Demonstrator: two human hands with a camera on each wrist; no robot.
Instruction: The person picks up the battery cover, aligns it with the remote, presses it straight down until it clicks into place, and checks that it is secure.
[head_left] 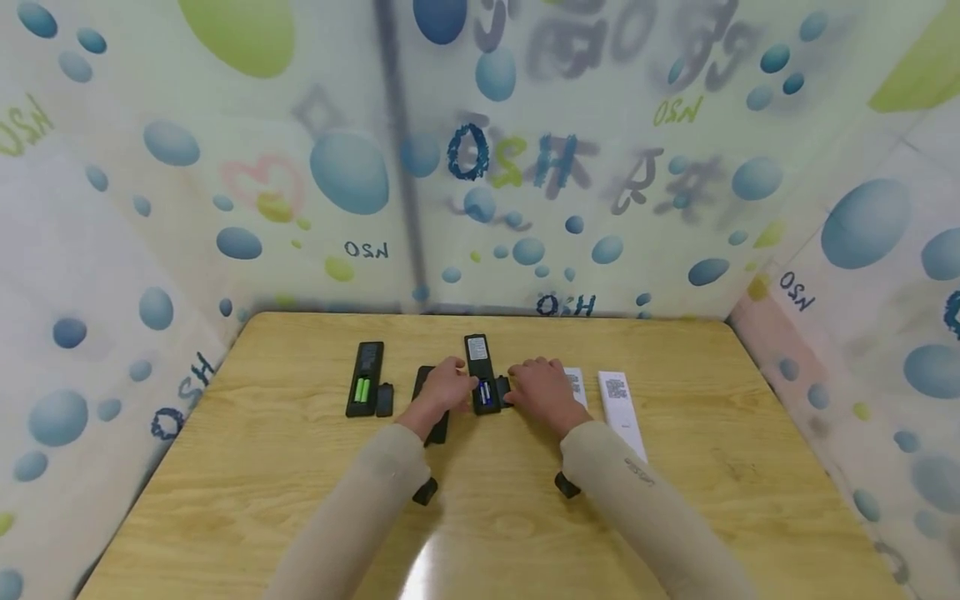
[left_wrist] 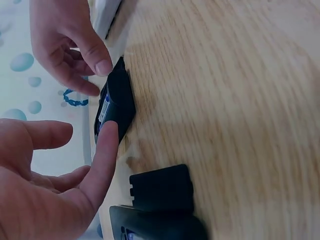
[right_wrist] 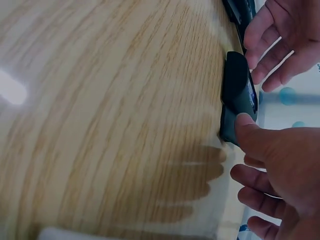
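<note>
A black remote control point(head_left: 477, 350) lies back-up between the hands, its battery bay uncovered and blue batteries point(head_left: 485, 393) inside. Beside its right edge lies a black battery cover point(head_left: 504, 388). My right hand point(head_left: 546, 392) is at this cover, thumb point(right_wrist: 246, 121) touching it and the other fingers loosely bent. On the other side my left hand point(head_left: 448, 389) spreads its fingers, one fingertip point(left_wrist: 108, 131) right at the remote's edge in the left wrist view. Another black remote point(head_left: 422, 380) lies partly hidden under the left hand and wrist.
At left a black remote point(head_left: 368, 357) shows green batteries, its loose cover point(head_left: 385, 400) alongside. Two white remotes point(head_left: 619, 404) lie right, one partly behind the right hand. Small black pieces point(head_left: 425, 492) sit by both forearms. A patterned wall point(head_left: 480, 250) rises behind the table point(head_left: 285, 450).
</note>
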